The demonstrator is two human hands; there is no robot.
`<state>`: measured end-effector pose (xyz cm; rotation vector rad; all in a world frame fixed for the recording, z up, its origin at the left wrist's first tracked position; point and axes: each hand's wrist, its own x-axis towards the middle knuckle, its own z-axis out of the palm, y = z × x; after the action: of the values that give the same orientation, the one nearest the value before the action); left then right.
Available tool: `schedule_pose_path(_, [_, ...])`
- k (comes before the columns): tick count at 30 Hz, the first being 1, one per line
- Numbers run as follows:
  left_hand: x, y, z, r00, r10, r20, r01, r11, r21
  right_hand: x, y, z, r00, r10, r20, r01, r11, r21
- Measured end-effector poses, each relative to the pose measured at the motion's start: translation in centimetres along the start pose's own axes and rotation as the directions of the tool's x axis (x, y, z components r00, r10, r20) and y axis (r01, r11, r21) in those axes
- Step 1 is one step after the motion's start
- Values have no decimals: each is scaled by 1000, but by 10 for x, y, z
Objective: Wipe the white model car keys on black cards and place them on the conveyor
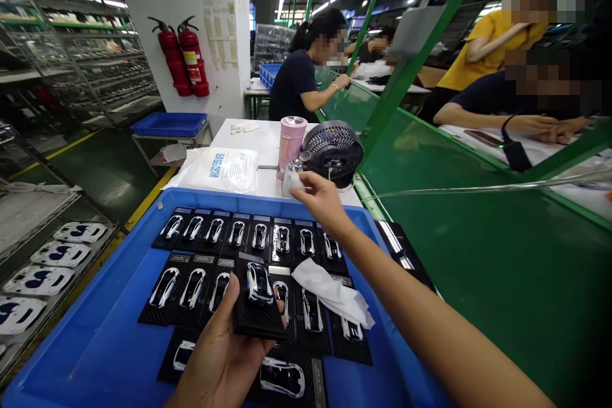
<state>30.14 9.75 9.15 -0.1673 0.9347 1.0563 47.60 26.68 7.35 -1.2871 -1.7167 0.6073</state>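
Observation:
My left hand (220, 357) is closed around a black card with a small white and black toy car (259, 296) on it, held over a blue tray (109, 344). Rows of the same carded cars (248, 236) lie in that tray, with a crumpled white cloth (335, 293) on top of some. My right hand (320, 197) reaches forward past the tray's far edge and grips a small white bottle (291, 180) standing on the white table (253, 140).
A pink cup (291, 143) and a small black desk fan (333, 153) stand by the bottle. A white plastic bag (220, 171) lies to the left. A green conveyor (478, 229) runs on the right, with several people seated beyond. Wire racks (43, 255) hold white trays at left.

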Motion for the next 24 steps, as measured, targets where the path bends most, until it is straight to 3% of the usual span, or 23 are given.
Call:
schedule_pose_path(5, [7,10,2,997,-77,14,77,997,-10,59,23,59,983,69,173,-19,962,-272])
schedule_pose_path(10, [13,17,1,990,-139,33,141,987,-71,85,41,88,953,197,230,-75,890,-451])
schedule_pose_path(17, [15,17,1,995,-91,41,97,982,-163,88,48,92,930,295,221,-144,842,-520])
schedule_pose_path(21, [13,18,-2,998,-11,62,22,983,-185,80,35,85,945,277,176,-170,872,-460])
schedule_pose_path(24, [13,18,-6,994,43,96,-22,978,-208,60,21,71,967,218,132,-160,923,-351])
